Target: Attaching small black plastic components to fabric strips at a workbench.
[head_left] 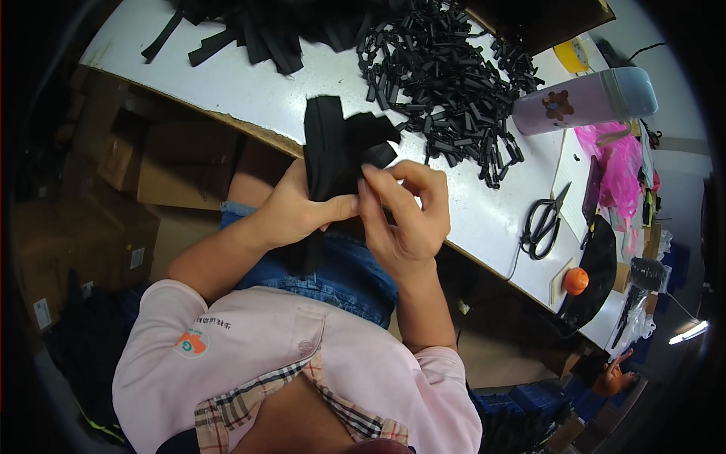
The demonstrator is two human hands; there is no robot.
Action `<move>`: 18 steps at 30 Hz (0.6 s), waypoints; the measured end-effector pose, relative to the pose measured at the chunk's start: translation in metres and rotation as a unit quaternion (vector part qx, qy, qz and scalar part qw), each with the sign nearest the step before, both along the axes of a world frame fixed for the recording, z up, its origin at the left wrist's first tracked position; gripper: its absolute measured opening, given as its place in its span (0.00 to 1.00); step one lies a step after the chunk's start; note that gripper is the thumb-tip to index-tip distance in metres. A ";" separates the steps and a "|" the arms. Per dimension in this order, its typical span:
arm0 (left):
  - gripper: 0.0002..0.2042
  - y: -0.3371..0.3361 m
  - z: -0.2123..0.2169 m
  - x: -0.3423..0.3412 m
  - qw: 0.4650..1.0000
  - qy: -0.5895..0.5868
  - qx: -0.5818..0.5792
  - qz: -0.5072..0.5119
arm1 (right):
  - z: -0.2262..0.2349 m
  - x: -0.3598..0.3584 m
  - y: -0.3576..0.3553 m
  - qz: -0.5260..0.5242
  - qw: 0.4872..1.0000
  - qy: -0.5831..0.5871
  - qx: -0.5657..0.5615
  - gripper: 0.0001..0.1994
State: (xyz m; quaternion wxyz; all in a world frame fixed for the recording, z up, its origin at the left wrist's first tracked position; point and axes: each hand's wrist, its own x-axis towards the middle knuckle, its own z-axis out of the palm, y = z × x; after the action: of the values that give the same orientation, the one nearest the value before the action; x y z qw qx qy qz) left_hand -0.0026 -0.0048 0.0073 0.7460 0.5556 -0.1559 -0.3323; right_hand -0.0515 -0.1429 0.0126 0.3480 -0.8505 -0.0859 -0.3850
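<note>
My left hand [296,208] is closed round a bundle of black fabric strips [325,140], held over my lap just off the table's near edge. The strips stand up above the fist, and their upper ends fan out to the right. With thumb and forefinger together, my right hand [412,216] pinches the right side of the bundle; its other fingers are curled. Whether something small sits in that pinch is hidden. Beyond the hands, a heap of small black plastic pieces [446,98] lies on the white table [333,87].
More black strips [265,38] are piled at the back left. To the right are a lilac bottle [563,104] lying tilted in view, black-handled scissors [543,227], a pink plastic bag [616,174], yellow tape [572,54] and an orange knob-like object [575,281]. Cardboard boxes [185,163] stand below left.
</note>
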 end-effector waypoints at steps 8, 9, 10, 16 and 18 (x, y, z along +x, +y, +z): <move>0.10 -0.003 0.002 -0.002 0.997 0.013 -0.065 0.027 | -0.001 -0.022 0.003 0.181 0.836 0.198 0.479 0.03; 0.09 -0.007 0.005 -0.007 0.996 -0.046 -0.031 0.066 | -0.003 -0.023 0.001 0.179 0.836 0.198 0.479 0.03; 0.09 -0.006 0.004 -0.006 0.996 -0.045 -0.031 0.065 | -0.004 -0.024 -0.001 0.181 0.798 0.218 0.532 0.03; 0.11 -0.009 -0.013 -0.004 0.852 -0.508 -0.048 0.119 | -0.001 -0.025 -0.004 0.209 0.638 0.284 0.684 0.02; 0.12 -0.011 -0.021 -0.006 0.847 -0.509 -0.079 0.130 | 0.002 -0.025 -0.007 0.235 0.605 0.302 0.698 0.02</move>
State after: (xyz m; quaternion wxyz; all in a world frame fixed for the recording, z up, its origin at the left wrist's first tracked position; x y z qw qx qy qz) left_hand -0.0087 -0.0161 -0.0137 0.6392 0.6015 -0.4661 0.1108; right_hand -0.0764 -0.1495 0.0142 0.9206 -0.3679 0.1222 0.0460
